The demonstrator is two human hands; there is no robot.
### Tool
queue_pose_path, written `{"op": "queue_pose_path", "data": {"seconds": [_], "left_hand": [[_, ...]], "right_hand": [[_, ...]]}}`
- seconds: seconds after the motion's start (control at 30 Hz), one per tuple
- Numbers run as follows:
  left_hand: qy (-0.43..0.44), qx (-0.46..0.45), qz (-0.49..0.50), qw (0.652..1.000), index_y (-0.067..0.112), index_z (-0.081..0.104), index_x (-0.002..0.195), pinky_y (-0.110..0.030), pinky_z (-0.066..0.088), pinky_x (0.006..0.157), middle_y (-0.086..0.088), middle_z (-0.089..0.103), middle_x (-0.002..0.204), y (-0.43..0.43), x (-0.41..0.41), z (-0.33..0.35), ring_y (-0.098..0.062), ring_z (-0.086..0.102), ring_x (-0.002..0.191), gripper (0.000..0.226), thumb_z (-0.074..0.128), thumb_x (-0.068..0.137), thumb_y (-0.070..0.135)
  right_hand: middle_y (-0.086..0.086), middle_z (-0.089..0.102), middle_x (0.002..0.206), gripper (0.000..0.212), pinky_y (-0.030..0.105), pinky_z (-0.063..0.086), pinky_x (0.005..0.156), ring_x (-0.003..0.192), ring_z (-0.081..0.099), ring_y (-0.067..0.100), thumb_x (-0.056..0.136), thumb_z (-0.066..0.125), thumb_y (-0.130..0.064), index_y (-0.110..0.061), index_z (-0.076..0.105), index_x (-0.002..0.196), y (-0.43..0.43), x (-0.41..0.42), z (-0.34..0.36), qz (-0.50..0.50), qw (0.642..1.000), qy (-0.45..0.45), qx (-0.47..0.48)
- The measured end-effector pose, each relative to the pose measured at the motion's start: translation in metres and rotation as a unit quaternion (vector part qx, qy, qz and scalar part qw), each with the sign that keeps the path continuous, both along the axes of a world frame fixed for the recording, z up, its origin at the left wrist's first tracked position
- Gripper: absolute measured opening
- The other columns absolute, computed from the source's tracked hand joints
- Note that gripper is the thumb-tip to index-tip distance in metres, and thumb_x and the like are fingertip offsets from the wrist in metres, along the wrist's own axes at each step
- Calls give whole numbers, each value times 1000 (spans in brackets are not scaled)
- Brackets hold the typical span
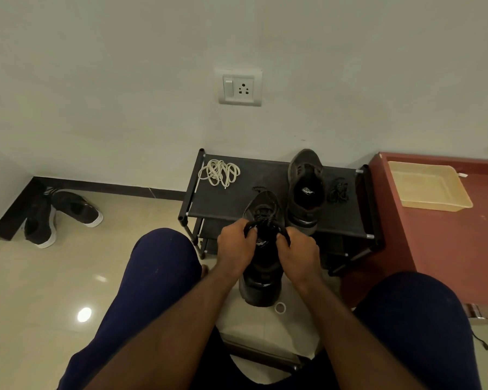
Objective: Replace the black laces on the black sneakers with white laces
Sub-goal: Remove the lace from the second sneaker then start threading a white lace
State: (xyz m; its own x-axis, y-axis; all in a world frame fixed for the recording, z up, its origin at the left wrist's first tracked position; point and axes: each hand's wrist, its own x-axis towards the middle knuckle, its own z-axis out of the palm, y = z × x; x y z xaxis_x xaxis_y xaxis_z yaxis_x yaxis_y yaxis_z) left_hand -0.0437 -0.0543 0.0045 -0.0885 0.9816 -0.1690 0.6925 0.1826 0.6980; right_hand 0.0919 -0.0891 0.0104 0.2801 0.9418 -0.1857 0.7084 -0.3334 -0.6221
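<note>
I hold a black sneaker (261, 273) between my knees, its toe resting on the front of the black shoe rack (223, 198). My left hand (235, 247) grips the left side of its collar. My right hand (295, 250) grips the right side, pinching black lace at the top eyelets. The black lace (262, 213) is still threaded along this shoe. A second black sneaker (306, 188) without laces stands on the rack to the right. Beside it lies a bundle of removed black lace (338, 191). Coiled white laces (219, 172) lie at the rack's back left.
A dark red cabinet (440, 243) with a beige tray (428, 185) stands right of the rack. Another pair of black shoes with white soles (59, 213) lies on the tiled floor at the left wall. A small white ring (280, 307) lies under the held sneaker.
</note>
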Motion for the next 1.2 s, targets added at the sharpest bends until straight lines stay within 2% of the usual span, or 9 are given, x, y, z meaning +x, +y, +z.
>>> {"op": "queue_pose_path", "data": {"seconds": [0.13,0.27,0.37,0.47,0.57,0.77,0.9,1.03,1.2], "left_hand": [[49,-9,-63,997,25,61,118,-34,53,82,4,67,104,0,1,-1,-18,64,97,25,59,93,27],[89,19,-156,984,23,52,139,-37,46,100,-4,54,128,6,8,-5,-23,47,123,46,54,93,18],[72,20,-176,982,20,61,130,-36,43,101,-6,54,128,13,11,-8,-23,44,122,42,55,90,11],[-5,13,-176,984,12,73,102,-35,43,101,-5,61,113,18,16,-1,-19,50,113,30,55,83,-3],[-80,-38,-185,979,-1,65,74,-35,50,74,-8,63,81,24,22,8,-17,58,77,13,56,82,-1],[-187,-28,-224,956,-13,56,87,-33,40,65,-11,51,72,39,43,90,-16,46,66,34,57,96,20],[-255,20,-267,929,-3,64,91,-47,52,91,-26,67,103,44,66,161,-35,65,97,27,59,86,23],[-198,12,-355,914,10,65,113,-37,49,99,-15,65,119,51,66,174,-25,61,113,29,51,88,8],[83,-69,-378,919,3,64,111,-36,53,88,-12,68,108,51,37,99,-26,65,104,26,55,88,11]], "right_hand": [[-8,54,74,16,20,34,57,69,55,10,101,51,-28,-24,52,86,-4,1,0,45,998,-19,-26],[-9,54,73,16,17,32,53,63,49,3,101,50,-29,-24,53,87,-6,-2,-2,66,997,-27,-28],[-5,56,78,16,23,33,56,67,50,11,101,49,-29,-23,52,87,-4,0,-2,83,995,-35,-33],[-4,57,82,13,25,37,60,70,51,13,101,48,-29,-22,55,92,-5,3,-3,90,994,-41,-41],[0,67,91,16,33,49,70,79,59,19,99,51,-28,-19,62,105,-8,5,-4,88,995,-26,-47],[6,70,99,14,37,54,77,93,66,28,97,53,-29,-17,59,99,-5,4,0,92,994,-35,-53],[6,68,100,14,43,55,82,93,64,27,98,52,-31,-18,56,97,-4,4,2,83,994,-24,-66],[7,67,100,14,36,51,79,95,63,27,99,52,-31,-22,48,88,-6,6,2,81,994,-23,-62],[8,69,102,14,38,52,79,97,64,31,99,52,-31,-19,57,96,-7,10,2,88,994,-37,-48]]}}
